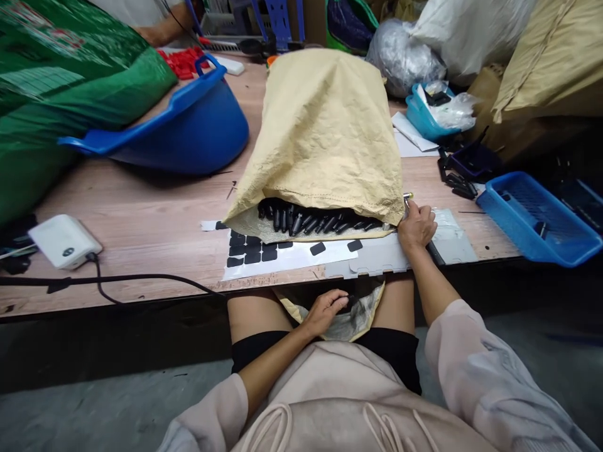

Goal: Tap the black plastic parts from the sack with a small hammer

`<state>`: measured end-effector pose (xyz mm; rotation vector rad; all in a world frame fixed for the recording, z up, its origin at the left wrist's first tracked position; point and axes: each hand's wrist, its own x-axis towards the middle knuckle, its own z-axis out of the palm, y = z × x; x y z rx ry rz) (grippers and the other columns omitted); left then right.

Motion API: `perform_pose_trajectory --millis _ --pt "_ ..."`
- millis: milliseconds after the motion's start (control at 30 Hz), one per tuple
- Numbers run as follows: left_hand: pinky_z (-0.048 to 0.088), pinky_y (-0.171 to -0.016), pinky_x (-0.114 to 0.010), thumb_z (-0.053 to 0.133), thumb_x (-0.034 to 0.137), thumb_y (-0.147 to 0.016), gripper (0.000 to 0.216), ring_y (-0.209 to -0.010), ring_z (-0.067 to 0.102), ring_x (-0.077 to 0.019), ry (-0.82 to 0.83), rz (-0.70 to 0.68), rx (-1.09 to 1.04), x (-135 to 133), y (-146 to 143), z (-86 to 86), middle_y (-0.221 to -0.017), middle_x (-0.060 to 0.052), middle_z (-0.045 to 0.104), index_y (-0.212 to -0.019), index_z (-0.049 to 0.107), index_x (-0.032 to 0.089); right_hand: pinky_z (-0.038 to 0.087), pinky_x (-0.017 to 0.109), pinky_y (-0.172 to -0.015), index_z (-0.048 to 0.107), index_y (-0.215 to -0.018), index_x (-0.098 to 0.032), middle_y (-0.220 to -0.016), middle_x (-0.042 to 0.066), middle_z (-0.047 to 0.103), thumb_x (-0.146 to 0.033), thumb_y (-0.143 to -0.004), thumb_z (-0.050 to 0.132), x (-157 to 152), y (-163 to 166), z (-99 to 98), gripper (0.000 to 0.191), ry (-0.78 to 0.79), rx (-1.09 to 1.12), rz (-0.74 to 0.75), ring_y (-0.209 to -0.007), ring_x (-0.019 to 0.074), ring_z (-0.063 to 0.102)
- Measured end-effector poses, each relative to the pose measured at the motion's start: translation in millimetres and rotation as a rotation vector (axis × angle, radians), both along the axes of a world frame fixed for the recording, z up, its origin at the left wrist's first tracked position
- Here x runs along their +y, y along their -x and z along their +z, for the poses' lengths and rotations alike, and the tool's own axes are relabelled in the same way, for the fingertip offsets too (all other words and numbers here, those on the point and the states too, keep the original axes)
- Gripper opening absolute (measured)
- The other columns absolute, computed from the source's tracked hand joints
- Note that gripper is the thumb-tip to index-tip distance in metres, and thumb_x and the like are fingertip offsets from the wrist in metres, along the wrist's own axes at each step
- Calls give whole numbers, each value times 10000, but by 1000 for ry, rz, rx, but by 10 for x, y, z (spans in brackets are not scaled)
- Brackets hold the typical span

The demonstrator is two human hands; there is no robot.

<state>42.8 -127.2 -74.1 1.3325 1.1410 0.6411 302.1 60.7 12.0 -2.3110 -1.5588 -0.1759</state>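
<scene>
My left hand (325, 312) is over the open mouth of a yellow-lined bag (360, 320) between my thighs. Its thumb and fingers pinch a small black part (350, 302), mostly hidden. On the table's right, my right hand (417, 227) is closed round what looks like a small hammer (435, 253), its shiny metal end above the fist and black handle below. Beside that hand lies a large yellow sack (334, 132), its mouth toward me, with several black tapered parts (294, 221) inside. Black rounded pads (253, 249) stick to a white sheet (301, 258) in front.
A blue tub (188, 135) tilts at left beside a green sack (70, 94). A white box (65, 241) with a black cable (141, 276) lies front left. At right are a blue basket (541, 216) and a teal basket (426, 116). Another person's arm (167, 28) shows behind.
</scene>
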Motion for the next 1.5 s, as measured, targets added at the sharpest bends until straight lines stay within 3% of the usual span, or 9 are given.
perform_pose_trajectory --millis 200,367,467,600,800,967,1100,1333,1500 --pt "482 -821 -326 593 619 -907 472 -853 638 -213 116 43 1 11 32 -148 -853 -33 723 -983 754 183 357 385 -830 693 -1360 -259 -1178 148 588 -254 -1026 453 4 7 -10 411 9 6 -5 -1053 282 492" --pt "437 -691 -314 681 641 -838 476 -729 588 -216 256 94 108 33 28 -360 -607 11 576 -742 720 177 368 384 -839 681 -1374 -262 -1179 145 589 -258 -1033 437 -3 14 -1 419 20 -4 -4 -1072 287 501" --pt "429 -654 -310 744 625 -800 447 -729 595 -229 307 145 137 34 37 -420 -576 13 549 -741 734 182 375 386 -841 670 -1381 -257 -1177 147 583 -275 -1031 445 2 -1 -26 416 14 -22 4 -1078 290 497" --pt "486 -701 -321 759 586 -809 412 -809 649 -250 298 173 125 22 77 -410 -669 -10 655 -864 786 178 382 387 -843 666 -1373 -260 -1161 143 572 -248 -1022 432 10 -19 -59 423 -3 -32 14 -1072 287 489" --pt "525 -958 -389 785 509 -804 424 -1040 684 -269 222 162 -26 26 105 -348 -1047 -66 793 -1069 795 179 394 395 -848 671 -1374 -264 -1157 147 569 -248 -1022 436 9 -19 -64 423 -7 -30 9 -1073 290 484" --pt "412 -623 -266 834 570 -720 526 -637 520 -137 265 170 -117 -25 94 -304 -667 19 609 -1036 782 153 395 387 -843 672 -1366 -269 -1131 135 560 -257 -1017 440 18 -44 -96 419 -19 -51 22 -1068 286 475" --pt "271 -576 -244 825 584 -725 526 -573 361 -92 259 160 -141 -75 85 -169 -606 68 456 -1024 759 156 380 388 -847 664 -1374 -271 -1152 140 564 -242 -1022 410 19 -33 -96 435 -6 -44 14 -1075 288 481" --pt "315 -592 -255 758 674 -796 568 -618 415 -95 314 123 -259 -79 -36 343 -859 -29 698 -1045 737 164 373 423 -910 685 -1354 -267 -1176 144 567 -234 -992 466 -23 4 38 424 -2 -1 31 -1110 298 476" --pt "282 -560 -241 744 719 -815 629 -573 428 -73 477 164 -501 -31 -126 721 -874 -69 724 -1064 751 141 416 464 -977 683 -1363 -253 -1248 138 593 -236 -963 486 -469 124 358 446 -127 173 110 -1179 303 508"
